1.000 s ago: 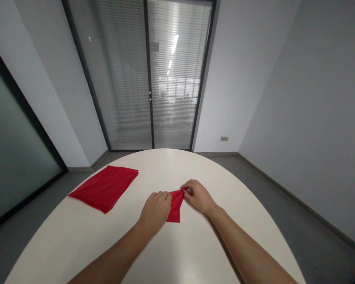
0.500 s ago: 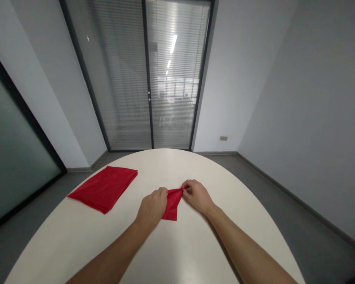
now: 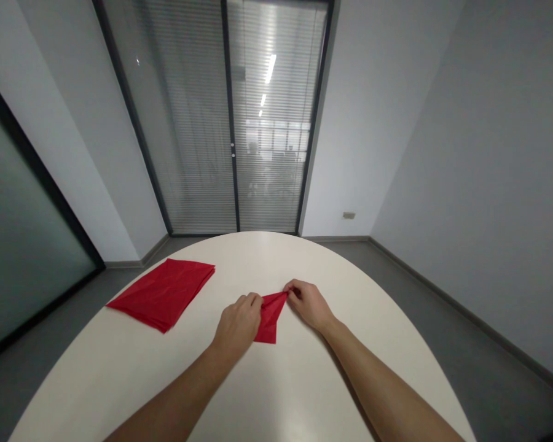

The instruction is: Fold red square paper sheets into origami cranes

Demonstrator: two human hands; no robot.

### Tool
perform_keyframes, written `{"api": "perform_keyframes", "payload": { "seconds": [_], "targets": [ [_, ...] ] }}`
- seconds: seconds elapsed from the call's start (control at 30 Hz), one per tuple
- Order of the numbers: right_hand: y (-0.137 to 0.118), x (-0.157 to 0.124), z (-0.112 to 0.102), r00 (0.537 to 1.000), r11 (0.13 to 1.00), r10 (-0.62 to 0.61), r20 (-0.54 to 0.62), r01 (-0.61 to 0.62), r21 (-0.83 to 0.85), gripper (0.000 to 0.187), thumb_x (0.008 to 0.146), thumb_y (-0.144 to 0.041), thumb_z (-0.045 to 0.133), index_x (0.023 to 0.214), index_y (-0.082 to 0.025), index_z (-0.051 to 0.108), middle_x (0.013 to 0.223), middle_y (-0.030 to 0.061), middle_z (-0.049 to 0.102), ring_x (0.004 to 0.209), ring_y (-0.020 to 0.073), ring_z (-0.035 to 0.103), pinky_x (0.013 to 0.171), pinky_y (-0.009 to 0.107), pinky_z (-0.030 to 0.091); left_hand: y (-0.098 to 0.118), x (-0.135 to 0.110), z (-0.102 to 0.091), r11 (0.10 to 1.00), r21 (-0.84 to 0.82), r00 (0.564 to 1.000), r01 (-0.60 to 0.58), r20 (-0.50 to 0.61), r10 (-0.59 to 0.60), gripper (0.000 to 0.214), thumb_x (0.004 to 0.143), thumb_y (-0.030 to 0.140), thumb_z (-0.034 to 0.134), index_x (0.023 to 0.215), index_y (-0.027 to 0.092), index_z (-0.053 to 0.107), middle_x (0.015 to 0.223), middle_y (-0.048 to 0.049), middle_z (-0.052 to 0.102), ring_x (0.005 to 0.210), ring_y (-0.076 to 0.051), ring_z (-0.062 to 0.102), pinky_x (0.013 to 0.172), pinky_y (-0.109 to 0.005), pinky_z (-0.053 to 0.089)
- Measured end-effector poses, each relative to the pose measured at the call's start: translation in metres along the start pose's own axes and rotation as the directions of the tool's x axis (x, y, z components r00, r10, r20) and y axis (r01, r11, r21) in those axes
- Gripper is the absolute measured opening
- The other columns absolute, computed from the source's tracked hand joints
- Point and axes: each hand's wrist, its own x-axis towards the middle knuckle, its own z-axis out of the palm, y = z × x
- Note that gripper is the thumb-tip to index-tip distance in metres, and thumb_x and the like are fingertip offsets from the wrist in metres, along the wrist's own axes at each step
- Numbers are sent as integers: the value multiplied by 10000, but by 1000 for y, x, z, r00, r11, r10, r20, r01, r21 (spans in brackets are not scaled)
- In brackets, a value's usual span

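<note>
A small folded piece of red paper or thin cloth (image 3: 270,319) is stretched between my hands at the middle of the table. My left hand (image 3: 238,320) grips its left side, fingers curled over it and hiding that part. At the upper right corner, my right hand (image 3: 308,304) pinches the tip between thumb and forefinger. The lower right corner hangs free near the tabletop. Farther left lies a flat stack of larger red sheets (image 3: 163,294), slightly wrinkled, with layered edges; neither hand touches it.
The white round table (image 3: 276,399) spreads under both arms, its curved far edge near the glass wall with blinds (image 3: 198,123). The stack's left corner reaches the table's left edge. A wall socket (image 3: 349,215) sits low on the back wall.
My right hand has moved very slightly to the right, drawing the pinched corner out into a sharper point. My left hand keeps its hold, and the stack lies as before.
</note>
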Motion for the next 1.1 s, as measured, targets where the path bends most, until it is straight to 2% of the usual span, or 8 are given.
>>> {"api": "perform_keyframes", "payload": {
  "seconds": [0.2,0.47,0.7,0.83,0.93,1.1],
  "targets": [
    [10,3,2,999,998,-24,-31,26,63,297,850,-105,423,974,-195,678,913,39,723,832,188,645,791,300,462,-1,0,2,1000,8,1000,8,7,-8,264,959,88,413,1115,182,604,1078,-73,672,1003,-215,636,807,-322,525],
    [8,1,0,999,999,-30,-20,29,-16,272,814,-75,453,919,-206,667,808,13,687,739,181,605,745,296,451,-2,-1,4,1000,3,1000,-7,0,7,276,955,97,429,1120,185,632,1077,-69,689,1010,-222,635,812,-328,533],
    [12,1,1,994,992,-110,-11,109,-66,349,768,-3,467,936,-200,702,955,47,711,930,200,616,880,318,447,-4,-1,9,1000,-15,999,-27,-28,27,290,977,119,404,1097,174,662,1060,-79,702,999,-220,629,815,-334,526],
    [8,1,1,994,987,-105,23,107,-121,307,799,-25,485,914,-203,707,917,42,707,915,205,603,855,317,439,-2,-3,8,997,-65,995,-47,-87,41,317,1010,209,381,1040,183,696,1049,-79,705,997,-221,621,849,-348,514],
    [4,0,0,996,987,-84,25,86,-133,255,810,-43,501,886,-199,688,880,39,691,877,199,594,807,302,435,-1,-4,7,996,-76,995,-51,-89,44,314,1008,232,396,1046,189,704,1053,-82,703,1007,-224,613,861,-352,507],
    [3,-2,0,997,993,-70,22,72,-94,272,827,-54,500,985,-199,666,907,38,687,868,188,585,800,290,430,-1,-4,7,995,-70,994,-66,-91,60,309,1002,249,410,1118,210,694,1078,-81,691,1016,-230,606,860,-362,505]
  ]
}}
